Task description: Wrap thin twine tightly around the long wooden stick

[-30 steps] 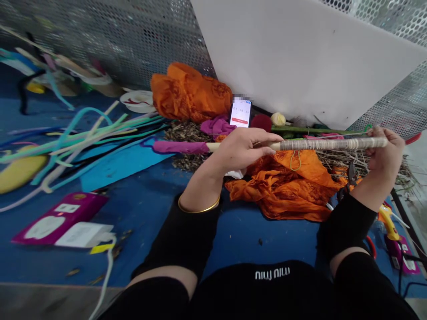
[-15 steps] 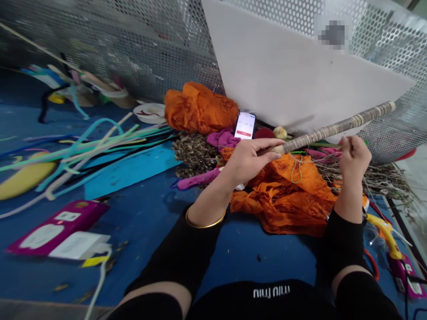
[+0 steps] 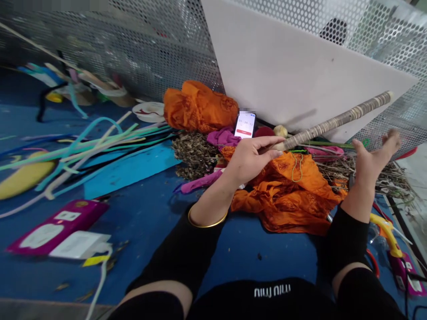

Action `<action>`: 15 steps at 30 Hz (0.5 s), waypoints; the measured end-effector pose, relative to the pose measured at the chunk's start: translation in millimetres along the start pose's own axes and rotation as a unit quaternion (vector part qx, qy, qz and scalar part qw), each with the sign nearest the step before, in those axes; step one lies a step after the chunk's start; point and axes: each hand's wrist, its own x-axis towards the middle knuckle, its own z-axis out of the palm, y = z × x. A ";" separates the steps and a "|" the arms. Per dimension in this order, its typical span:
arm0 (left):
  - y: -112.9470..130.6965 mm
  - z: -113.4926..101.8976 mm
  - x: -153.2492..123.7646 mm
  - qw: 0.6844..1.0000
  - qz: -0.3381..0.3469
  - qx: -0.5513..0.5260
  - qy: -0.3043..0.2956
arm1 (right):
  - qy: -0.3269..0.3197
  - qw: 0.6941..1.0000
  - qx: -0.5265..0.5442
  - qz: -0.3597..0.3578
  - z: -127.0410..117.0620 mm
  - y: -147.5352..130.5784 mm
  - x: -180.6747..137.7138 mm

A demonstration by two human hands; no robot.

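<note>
My left hand [image 3: 251,156] grips a long stick [image 3: 336,121] wound with twine. The stick's free end tilts up to the right, in front of a white board [image 3: 293,75]. A purple cloth-wrapped end [image 3: 200,181] pokes out below my left wrist. My right hand [image 3: 373,158] is off the stick, fingers stretched toward the right, holding nothing visible. Crumpled orange fabric [image 3: 287,191] lies under both hands, with a green string loop [image 3: 296,164] on it.
A lit phone [image 3: 245,125] leans against the board, beside a second orange bundle [image 3: 198,106] and dried plant stuff [image 3: 195,153]. Coloured foam strips [image 3: 83,142] spread at left. A purple power strip [image 3: 55,224] lies front left, a yellow glue gun [image 3: 385,229] at right.
The stick went from level, held at both ends, to tilted up at the right. My right hand let go of its end, moved to the thread, then opened and moved right.
</note>
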 end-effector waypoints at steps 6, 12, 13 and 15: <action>-0.1 0.4 0.5 1.000 0.002 -0.003 0.011 | 0.027 0.998 -0.013 0.047 -12.7 0.7 6.2; 2.3 4.9 -2.3 1.000 0.006 -0.011 -0.013 | -0.334 0.885 0.323 -0.024 6.1 -69.4 -52.1; 2.8 5.8 -2.7 1.000 0.007 -0.015 -0.020 | -0.393 0.852 0.343 -0.031 10.4 -81.0 -64.1; 3.5 6.7 -3.3 0.999 0.012 -0.020 -0.026 | -0.446 0.816 0.365 -0.041 14.5 -100.3 -83.5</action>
